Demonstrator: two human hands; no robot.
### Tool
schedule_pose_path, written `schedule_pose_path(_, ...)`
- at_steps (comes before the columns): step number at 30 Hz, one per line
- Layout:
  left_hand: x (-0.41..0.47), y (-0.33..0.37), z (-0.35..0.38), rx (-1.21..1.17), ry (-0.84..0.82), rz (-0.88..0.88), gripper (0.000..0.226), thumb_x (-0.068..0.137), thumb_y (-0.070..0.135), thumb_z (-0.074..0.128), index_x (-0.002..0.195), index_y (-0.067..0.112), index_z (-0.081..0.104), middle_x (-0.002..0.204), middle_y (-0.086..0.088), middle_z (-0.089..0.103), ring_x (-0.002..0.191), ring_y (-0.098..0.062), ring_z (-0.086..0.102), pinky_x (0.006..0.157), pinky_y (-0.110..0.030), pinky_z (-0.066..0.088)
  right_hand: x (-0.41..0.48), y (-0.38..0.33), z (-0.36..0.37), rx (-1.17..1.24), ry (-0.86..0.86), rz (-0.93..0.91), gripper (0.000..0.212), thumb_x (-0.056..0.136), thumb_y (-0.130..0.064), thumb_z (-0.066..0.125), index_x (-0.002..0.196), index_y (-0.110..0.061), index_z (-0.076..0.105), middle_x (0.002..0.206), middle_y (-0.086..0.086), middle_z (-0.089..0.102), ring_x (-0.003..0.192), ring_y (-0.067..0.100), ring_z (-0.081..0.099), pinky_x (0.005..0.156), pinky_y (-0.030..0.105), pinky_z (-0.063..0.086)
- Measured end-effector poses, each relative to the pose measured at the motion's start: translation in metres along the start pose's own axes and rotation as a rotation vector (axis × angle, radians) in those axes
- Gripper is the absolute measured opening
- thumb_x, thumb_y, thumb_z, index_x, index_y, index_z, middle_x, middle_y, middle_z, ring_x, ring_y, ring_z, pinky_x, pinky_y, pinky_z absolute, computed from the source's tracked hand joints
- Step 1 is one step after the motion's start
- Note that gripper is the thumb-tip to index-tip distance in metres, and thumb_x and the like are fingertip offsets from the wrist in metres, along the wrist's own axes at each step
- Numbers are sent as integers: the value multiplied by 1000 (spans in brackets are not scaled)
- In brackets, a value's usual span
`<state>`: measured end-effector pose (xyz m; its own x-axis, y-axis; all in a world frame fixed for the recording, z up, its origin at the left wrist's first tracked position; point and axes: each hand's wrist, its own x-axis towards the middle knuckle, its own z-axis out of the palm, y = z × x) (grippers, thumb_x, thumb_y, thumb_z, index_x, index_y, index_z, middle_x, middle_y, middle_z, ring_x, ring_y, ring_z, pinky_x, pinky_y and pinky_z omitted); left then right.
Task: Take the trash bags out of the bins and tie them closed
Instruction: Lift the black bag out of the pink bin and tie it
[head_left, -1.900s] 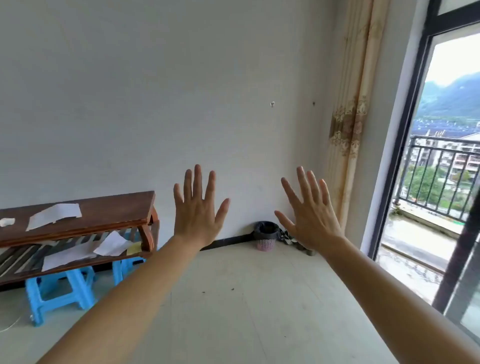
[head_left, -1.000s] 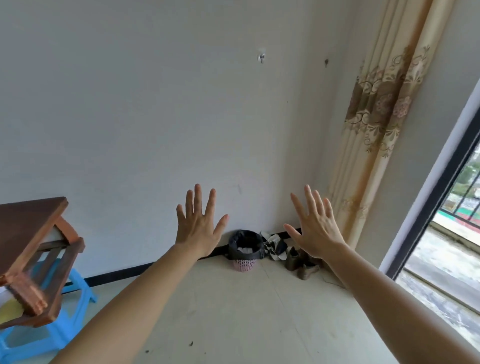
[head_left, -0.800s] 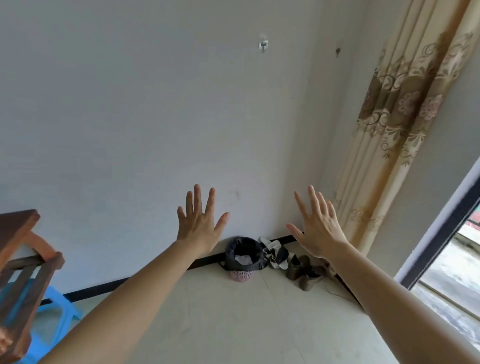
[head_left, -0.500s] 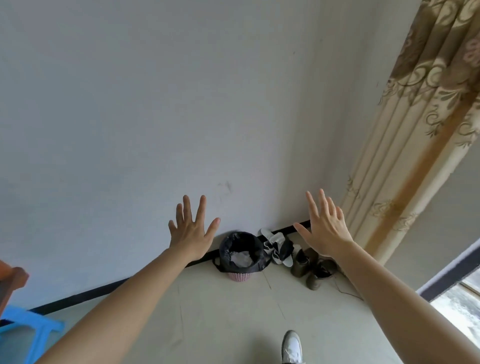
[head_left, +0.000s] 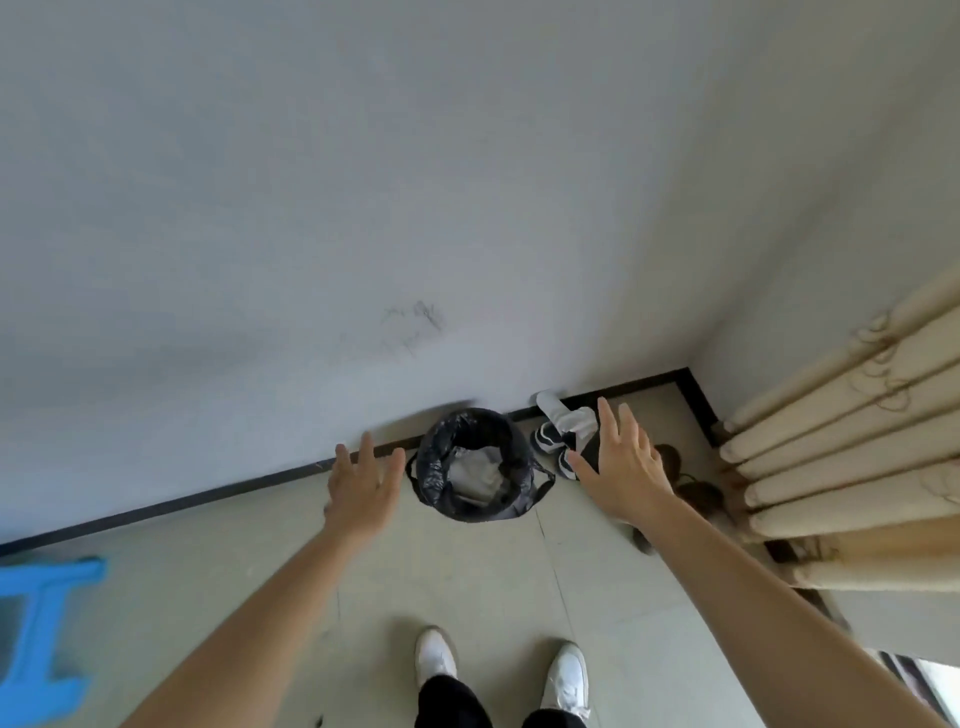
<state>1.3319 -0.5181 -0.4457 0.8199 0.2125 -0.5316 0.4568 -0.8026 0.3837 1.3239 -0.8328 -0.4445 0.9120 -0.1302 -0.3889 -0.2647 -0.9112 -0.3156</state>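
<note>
Hands first: your L hand is spread flat, fingers straight, holding nothing, just left of the black trash bag. Its thumb tip looks v. close to the bag's rim; can't tell if it touches. Your R hand is likewise spread & empty, just right of the bag, overlapping the dark slippers from this angle.

The bag sits between both hands on the floor, close against the black baseboard of the wall. Its mouth is open & round, with the rim folded outward over the bin, which is hidden under it. Handle loops stick out at the sides. Pale crumpled trash lies inside.

Brown shoes lie further right, beside the beige curtain at the corner. Blue stool is at the far left edge, well apart. Your white sneakers are at the bottom, toes toward the bag.
</note>
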Motion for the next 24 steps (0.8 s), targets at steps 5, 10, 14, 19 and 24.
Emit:
schedule_pose_path(5, 127, -43, 106, -221, -69, -151, 75, 100, 62, 28, 159, 19, 12, 167, -7, 11, 154, -25, 6, 123, -43, 7, 101, 31, 124, 284, -135, 181, 84, 96, -57, 47, 157, -26, -1, 162, 12, 12, 147, 34, 21, 113, 52, 30)
schedule_pose_path(10, 239, -101, 222, -392, -121, -470, 68, 102, 58, 22, 159, 21, 13, 166, -4, 16, 151, -27, 18, 121, -45, 17, 188, 65, 276, 630, -227, 586, 80, 97, -52, 49, 158, -24, 6, 163, 7, 17, 147, 32, 23, 115, 49, 26)
schedule_pose_path(14, 323, -145, 288, -569, -67, -663, 62, 102, 55, 23, 154, 22, 29, 158, -1, 33, 139, -29, 38, 114, -50, 34, 235, 90, 382, 849, -235, 867, 82, 90, -60, 51, 156, -30, 13, 151, 7, 37, 130, 34, 45, 109, 54, 39)
schedule_pose_path(19, 391, -190, 339, -954, -72, -643, 33, 94, 27, 41, 115, 18, 65, 122, -7, 65, 112, -31, 62, 79, -36, 54, 274, 109, 465, 1095, -253, 1029, 86, 80, -66, 60, 151, -26, 31, 140, -1, 44, 108, 22, 53, 103, 43, 44)
schedule_pose_path(24, 409, -206, 350, -1457, -328, -448, 46, 102, 27, 27, 130, 5, 56, 142, -24, 50, 133, -41, 47, 109, -52, 40, 288, 106, 473, 1486, -249, 871, 65, 83, -71, 54, 124, -21, 65, 122, 1, 71, 113, 21, 67, 108, 43, 44)
